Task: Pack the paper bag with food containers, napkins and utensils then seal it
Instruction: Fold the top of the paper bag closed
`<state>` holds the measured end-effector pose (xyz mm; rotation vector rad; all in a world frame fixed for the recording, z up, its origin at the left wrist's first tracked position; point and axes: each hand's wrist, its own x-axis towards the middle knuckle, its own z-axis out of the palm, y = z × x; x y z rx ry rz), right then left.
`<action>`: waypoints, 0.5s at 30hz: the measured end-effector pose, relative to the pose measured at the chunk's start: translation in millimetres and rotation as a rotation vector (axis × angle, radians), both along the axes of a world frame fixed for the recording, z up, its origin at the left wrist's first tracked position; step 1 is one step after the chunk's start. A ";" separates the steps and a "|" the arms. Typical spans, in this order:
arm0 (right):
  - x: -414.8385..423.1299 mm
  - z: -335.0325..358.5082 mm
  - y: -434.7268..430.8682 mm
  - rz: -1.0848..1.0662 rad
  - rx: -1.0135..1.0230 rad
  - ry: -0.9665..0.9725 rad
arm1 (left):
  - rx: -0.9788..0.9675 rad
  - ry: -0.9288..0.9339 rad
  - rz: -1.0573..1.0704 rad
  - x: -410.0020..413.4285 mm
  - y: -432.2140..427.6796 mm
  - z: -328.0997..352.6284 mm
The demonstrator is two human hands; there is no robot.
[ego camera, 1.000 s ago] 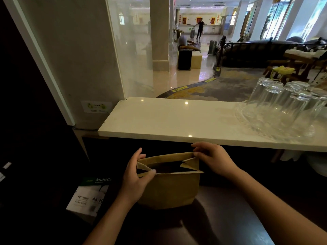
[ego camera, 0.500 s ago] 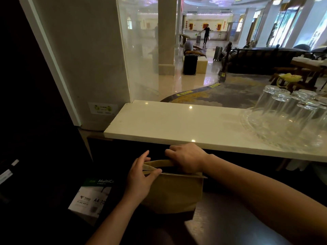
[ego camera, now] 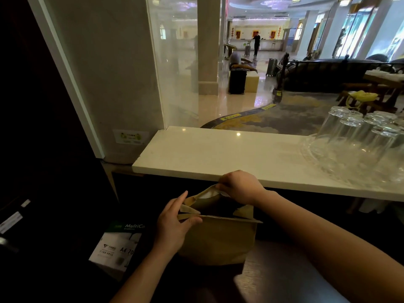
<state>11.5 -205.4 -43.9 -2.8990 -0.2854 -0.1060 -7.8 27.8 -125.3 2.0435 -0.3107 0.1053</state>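
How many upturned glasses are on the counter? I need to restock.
5 at least, clustered upside down on the clear tray at the counter's right end. More may lie beyond the frame edge.

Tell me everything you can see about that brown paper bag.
The brown paper bag looks like plain kraft paper, standing upright on a dark surface below the pale stone counter. Its mouth is open, side gussets creased inward. The left hand pinches its near-left rim; the right hand grips the far rim. Contents are too dark to tell.
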 end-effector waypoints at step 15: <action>7.9 0.3 62.6 0.219 -0.034 -0.089 | 0.009 0.036 0.100 3.1 -2.6 -0.6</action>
